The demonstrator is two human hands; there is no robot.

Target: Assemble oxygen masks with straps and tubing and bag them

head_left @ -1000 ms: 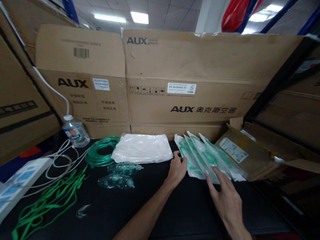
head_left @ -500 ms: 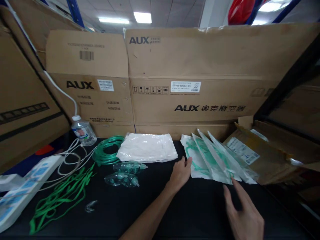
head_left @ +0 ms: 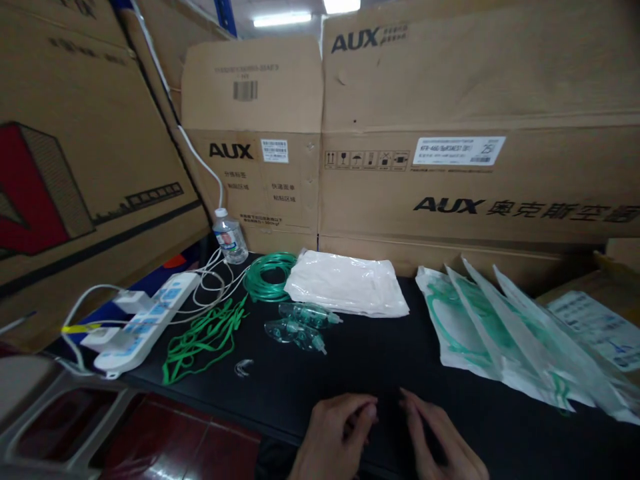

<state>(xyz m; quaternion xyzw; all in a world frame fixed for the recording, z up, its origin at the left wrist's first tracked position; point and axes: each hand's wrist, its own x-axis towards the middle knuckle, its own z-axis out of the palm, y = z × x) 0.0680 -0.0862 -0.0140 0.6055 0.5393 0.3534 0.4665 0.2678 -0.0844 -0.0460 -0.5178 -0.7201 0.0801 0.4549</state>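
My left hand [head_left: 336, 430] is low over the near part of the black table [head_left: 300, 373], its fingers curled and the thumb tip near the index tip; I see nothing in it. Beside it, my right hand [head_left: 443, 437] holds nothing visible, with fingers loosely bent and a gap between thumb and fingers. The hands are apart. Beyond them lie two clear green nebulizer-like pieces [head_left: 300, 333] in transparent wrap. Behind those is a stack of white plastic bags [head_left: 347, 283]. Several white-edged packages with green tubing [head_left: 460, 327] lean in a row at the right.
At the left are coiled green tubing [head_left: 270, 277], green elastic straps [head_left: 205, 343], small clear curved pieces [head_left: 244, 367], a bottle [head_left: 231, 240] and a power strip [head_left: 165, 313] with cables. Cardboard panels [head_left: 450, 80] wall the back. A cardboard box [head_left: 620, 267] stands at the right.
Both hands have drawn back from the packages toward the table's near edge and closer together. My left hand has left the packages' edge. The view has turned left, showing more of the power strip.
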